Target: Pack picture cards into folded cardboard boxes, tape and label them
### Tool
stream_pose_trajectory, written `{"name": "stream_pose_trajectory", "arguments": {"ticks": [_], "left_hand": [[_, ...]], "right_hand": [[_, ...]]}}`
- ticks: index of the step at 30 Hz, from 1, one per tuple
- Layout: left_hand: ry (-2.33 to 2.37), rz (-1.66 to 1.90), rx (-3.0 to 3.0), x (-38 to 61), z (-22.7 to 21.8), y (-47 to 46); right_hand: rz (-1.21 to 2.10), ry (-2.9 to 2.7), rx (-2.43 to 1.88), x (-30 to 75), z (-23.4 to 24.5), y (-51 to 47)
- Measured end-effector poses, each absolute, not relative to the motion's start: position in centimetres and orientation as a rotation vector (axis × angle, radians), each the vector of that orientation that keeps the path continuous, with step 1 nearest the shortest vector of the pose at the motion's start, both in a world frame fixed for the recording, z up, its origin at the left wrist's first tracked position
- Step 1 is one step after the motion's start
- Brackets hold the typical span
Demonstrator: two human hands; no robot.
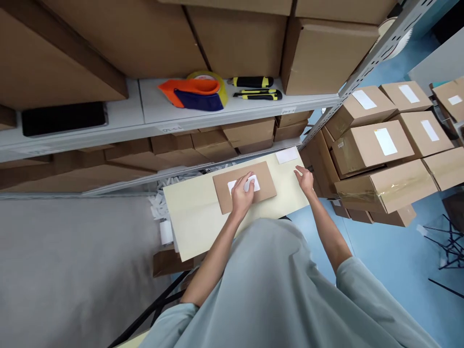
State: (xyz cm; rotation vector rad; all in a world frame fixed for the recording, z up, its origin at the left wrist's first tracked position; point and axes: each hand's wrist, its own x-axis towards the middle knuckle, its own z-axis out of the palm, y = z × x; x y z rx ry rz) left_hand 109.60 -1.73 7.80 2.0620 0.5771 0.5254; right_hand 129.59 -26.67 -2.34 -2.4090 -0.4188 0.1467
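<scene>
A flat brown cardboard box lies on a pale cream tabletop. A white label sits on the box's top. My left hand lies flat on that label, fingers stretched out and pressing it down. My right hand rests on the tabletop just right of the box, fingers apart and holding nothing. A loose white label sheet lies at the far right corner of the table.
A grey metal shelf ahead holds an orange-and-blue tape dispenser, two yellow-black utility knives and large cartons. Stacked labelled boxes stand at right. White paper scraps and a label roll lie left of the table.
</scene>
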Motion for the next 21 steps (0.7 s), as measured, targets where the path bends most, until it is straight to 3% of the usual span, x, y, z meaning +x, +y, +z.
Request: {"name": "stream_pose_trajectory", "arguments": {"ticks": [9,14,21], "left_hand": [[0.792,0.085,1.645,122.6,2.7,-10.2],[1.081,-0.17,1.424,128.6,-1.4,-10.3],[1.091,-0.272,1.379,131.6,-4.5,-9.9]], "right_hand": [[0.265,-0.379,-2.326,140.0,-9.0,-25.2],[0.367,-0.249,-2.251,142.1,-12.8,-23.2],[0.372,-0.114,-2.245,142.2,-14.4,-22.1]]}}
